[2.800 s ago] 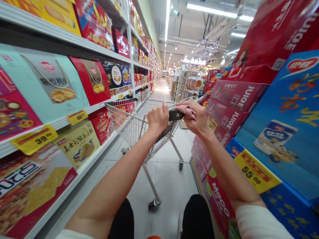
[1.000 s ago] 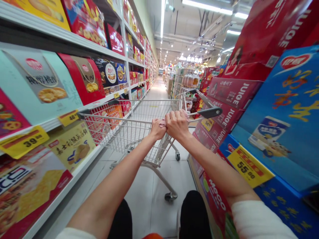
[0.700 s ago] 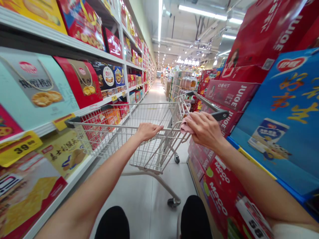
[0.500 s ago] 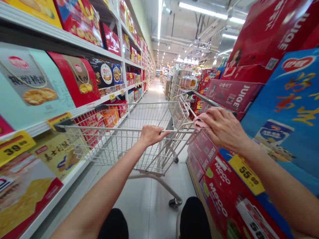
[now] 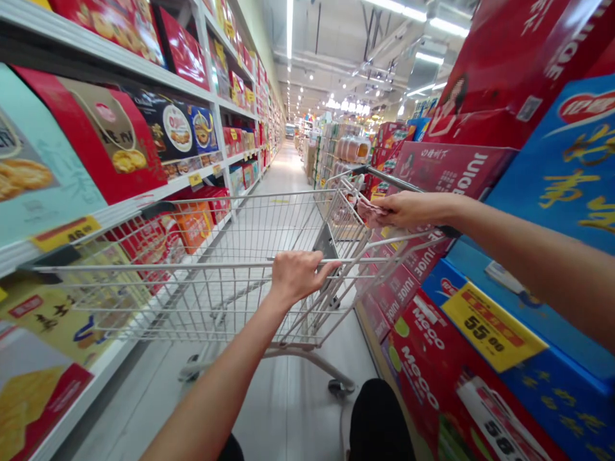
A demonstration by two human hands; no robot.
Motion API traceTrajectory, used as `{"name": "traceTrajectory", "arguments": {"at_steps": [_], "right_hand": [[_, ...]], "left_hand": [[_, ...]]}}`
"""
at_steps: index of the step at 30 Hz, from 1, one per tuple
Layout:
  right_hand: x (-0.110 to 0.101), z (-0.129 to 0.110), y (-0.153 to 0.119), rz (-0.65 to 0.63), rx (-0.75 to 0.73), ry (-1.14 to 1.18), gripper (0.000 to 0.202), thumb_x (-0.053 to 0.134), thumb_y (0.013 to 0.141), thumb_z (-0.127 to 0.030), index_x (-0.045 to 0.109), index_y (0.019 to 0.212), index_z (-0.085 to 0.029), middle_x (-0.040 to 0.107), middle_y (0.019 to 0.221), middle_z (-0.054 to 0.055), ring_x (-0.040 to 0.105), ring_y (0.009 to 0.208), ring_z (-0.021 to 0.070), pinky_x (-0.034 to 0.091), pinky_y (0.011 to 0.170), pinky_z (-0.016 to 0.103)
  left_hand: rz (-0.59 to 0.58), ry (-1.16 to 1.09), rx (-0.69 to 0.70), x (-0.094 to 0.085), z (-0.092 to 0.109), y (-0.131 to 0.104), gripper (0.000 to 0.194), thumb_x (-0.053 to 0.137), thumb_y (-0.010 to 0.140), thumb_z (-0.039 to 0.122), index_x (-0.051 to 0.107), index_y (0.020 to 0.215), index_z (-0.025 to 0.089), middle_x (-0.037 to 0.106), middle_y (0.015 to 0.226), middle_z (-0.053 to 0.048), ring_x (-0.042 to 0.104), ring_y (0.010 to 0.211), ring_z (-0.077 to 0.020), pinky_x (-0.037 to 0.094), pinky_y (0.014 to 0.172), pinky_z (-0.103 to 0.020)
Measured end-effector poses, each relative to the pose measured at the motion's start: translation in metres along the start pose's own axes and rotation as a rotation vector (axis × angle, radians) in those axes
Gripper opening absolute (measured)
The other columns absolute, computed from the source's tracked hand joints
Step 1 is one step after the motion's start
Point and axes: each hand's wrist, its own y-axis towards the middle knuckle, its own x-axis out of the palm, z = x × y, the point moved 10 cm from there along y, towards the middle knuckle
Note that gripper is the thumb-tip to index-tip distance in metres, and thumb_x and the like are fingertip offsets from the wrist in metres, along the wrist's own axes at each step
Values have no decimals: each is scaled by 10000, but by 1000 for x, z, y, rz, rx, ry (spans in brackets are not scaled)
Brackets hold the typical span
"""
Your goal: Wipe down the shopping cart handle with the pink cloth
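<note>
Two banks of packaged goods rise along the aisle: white shelving (image 5: 120,60) on the left, stacked red cartons (image 5: 451,166) on the right. Between them a trolley (image 5: 230,264) stands turned sideways on the tiled floor (image 5: 288,403). Work on it seems under way, judging by both hands at its basket; nothing on the wire tells which stretches are done and which are left. Thin, pale metal rods form its open, tapering grid, and a smooth dark handle (image 5: 396,180) crosses the right end. Curled over the basket's near rim is the left hand (image 5: 296,274), thumb along the rail. At the handle end, the right hand's (image 5: 413,208) fingers pinch a crumpled, soft pink cloth (image 5: 369,213); whether the cloth touches metal cannot be told.
</note>
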Motion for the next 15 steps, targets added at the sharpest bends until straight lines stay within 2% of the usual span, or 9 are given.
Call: {"name": "traceTrajectory", "arguments": {"at_steps": [5, 7, 9, 10, 12, 15], "right_hand": [[33, -15, 30, -153, 25, 49, 169, 574, 862, -263, 674, 979, -191, 675, 916, 68, 588, 850, 181, 457, 797, 344], [53, -17, 40, -343, 31, 76, 137, 565, 831, -166, 679, 902, -191, 672, 838, 39, 580, 766, 153, 453, 760, 317], [68, -20, 43, -546, 19, 123, 198, 539, 787, -73, 679, 869, -188, 671, 806, 20, 565, 718, 130, 445, 737, 295], [71, -23, 43, -608, 7, 147, 235, 526, 772, -49, 681, 880, -188, 674, 809, 17, 561, 713, 125, 443, 732, 291], [65, -30, 41, -632, -21, 184, 269, 518, 764, -55, 692, 922, -187, 678, 826, 20, 559, 716, 127, 442, 723, 293], [49, -41, 17, -707, -62, 216, 250, 529, 792, -155, 717, 955, -182, 671, 819, 20, 556, 704, 137, 436, 686, 304]], "left_hand": [[9, 8, -12, 0, 1, -3, 787, 168, 943, 778, 688, 760, 216, 710, 729, -93, 641, 702, -228, 248, 583, -316], [15, -1, -19, 1, 0, -2, 785, 171, 941, 781, 685, 761, 217, 711, 728, -95, 641, 703, -231, 254, 585, -318], [18, -10, -16, 1, 0, -1, 781, 170, 941, 781, 685, 773, 218, 721, 750, -98, 647, 715, -234, 264, 588, -318], [14, -10, -15, 2, -1, 0, 781, 166, 942, 779, 686, 781, 219, 726, 765, -99, 652, 723, -236, 268, 591, -317], [-4, -3, -21, 3, -3, 2, 790, 151, 943, 778, 693, 801, 221, 733, 784, -100, 660, 737, -242, 273, 595, -316], [-38, 4, -42, 3, -9, 6, 813, 132, 935, 788, 708, 818, 227, 732, 789, -100, 668, 759, -254, 285, 609, -314]]}}
